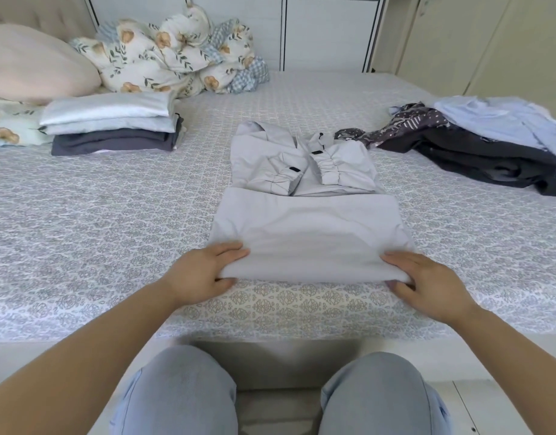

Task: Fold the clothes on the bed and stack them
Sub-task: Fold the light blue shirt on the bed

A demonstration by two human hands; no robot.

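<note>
A pale grey shirt (304, 221) lies in the middle of the bed, sleeves folded in across its chest and its lower part doubled up toward the collar. My left hand (204, 271) grips the near left corner of the fold, fingers on top and thumb under the edge. My right hand (427, 281) grips the near right corner the same way. A stack of folded clothes (113, 124), white and pale blue over dark grey, sits at the back left. A loose heap of unfolded clothes (477, 146), dark, patterned and light blue, lies at the right.
The patterned bedsheet (82, 215) covers the bed. A pink pillow (28, 64) and a bundled floral quilt (176, 54) lie at the head, by the white wall panels. My knees in light blue trousers (182, 394) are at the bed's near edge.
</note>
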